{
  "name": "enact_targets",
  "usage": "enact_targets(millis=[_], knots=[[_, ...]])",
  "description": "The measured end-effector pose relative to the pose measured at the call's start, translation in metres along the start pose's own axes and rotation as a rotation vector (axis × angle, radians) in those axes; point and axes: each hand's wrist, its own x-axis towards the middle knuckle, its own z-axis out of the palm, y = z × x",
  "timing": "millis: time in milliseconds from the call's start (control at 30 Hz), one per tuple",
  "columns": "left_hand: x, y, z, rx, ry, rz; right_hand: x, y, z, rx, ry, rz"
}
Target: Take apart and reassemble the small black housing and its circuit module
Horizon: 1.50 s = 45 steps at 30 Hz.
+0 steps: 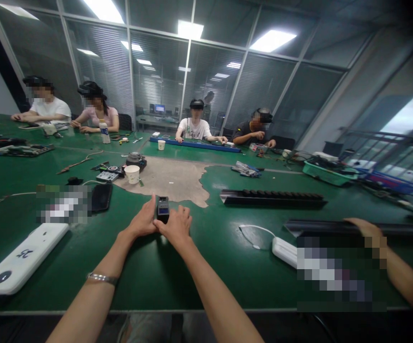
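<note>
A small black box-shaped device [163, 206] with a little bluish panel on its near face stands upright on the green table, between my hands. My left hand [144, 218] presses against its left side, fingers pointing away from me and thumb near the bottom. From the right, my right hand [178, 224] grips it, with the thumb across its lower front and the other fingers partly bent. A silver bracelet circles my left wrist. The device's exact kind cannot be made out.
A white power strip [24, 259] and a black phone [101, 197] lie left. Ahead are a paper cup [132, 174] and a bare tan patch [170, 176]. Black rails [273, 198] lie right, near a white power bank [284, 251] and another person's hand [367, 231]. Several people sit opposite.
</note>
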Motion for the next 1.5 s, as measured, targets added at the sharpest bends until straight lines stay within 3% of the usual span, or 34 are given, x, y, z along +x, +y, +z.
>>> enact_targets(millis=[233,433,533,667,767,867,1200,1500], knots=[[-0.001,-0.003,0.002,-0.003,0.020,0.009,0.000,0.003,0.021,0.116,0.134,-0.027],[0.000,0.002,-0.002,-0.005,0.004,-0.006,0.014,0.002,0.011,0.275,0.272,-0.067],[0.000,0.005,-0.005,0.031,-0.012,-0.044,0.023,0.018,0.000,0.322,0.387,-0.104],[0.001,0.005,-0.004,0.088,-0.043,-0.091,0.025,0.065,-0.006,0.290,0.484,-0.066],[0.001,0.003,-0.003,0.116,-0.061,-0.095,0.018,0.097,-0.003,0.249,0.464,0.026],[0.001,0.001,-0.003,0.130,-0.056,-0.073,0.011,0.111,0.003,0.211,0.427,0.091],[0.000,-0.003,-0.002,0.105,-0.024,-0.047,-0.007,0.109,0.004,0.102,0.278,0.149],[0.000,-0.005,-0.001,0.117,-0.042,-0.066,-0.008,0.111,0.006,0.037,0.255,0.145]])
